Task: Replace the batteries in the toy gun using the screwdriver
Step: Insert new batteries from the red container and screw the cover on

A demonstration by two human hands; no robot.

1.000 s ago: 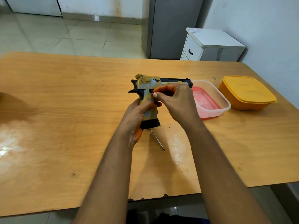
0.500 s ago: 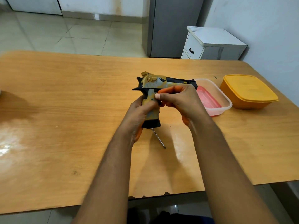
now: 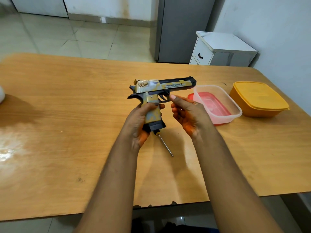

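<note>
A yellow and black toy gun is held upright above the wooden table, barrel pointing right. My left hand grips its handle from the left. My right hand hovers just right of the handle, off the gun, fingers loosely curled with the thumb tip near the trigger guard; I see nothing in it. A screwdriver lies on the table below the gun; its handle is mostly hidden behind the gun's base, the metal shaft pointing toward me.
A clear plastic container resting on a red lid sits right of the gun. A yellow lidded box stands further right. A white cabinet and grey fridge stand beyond the table.
My right hand has come off the gun's grip and moved a little right. The gun's barrel, earlier partly covered, is now in full view.
</note>
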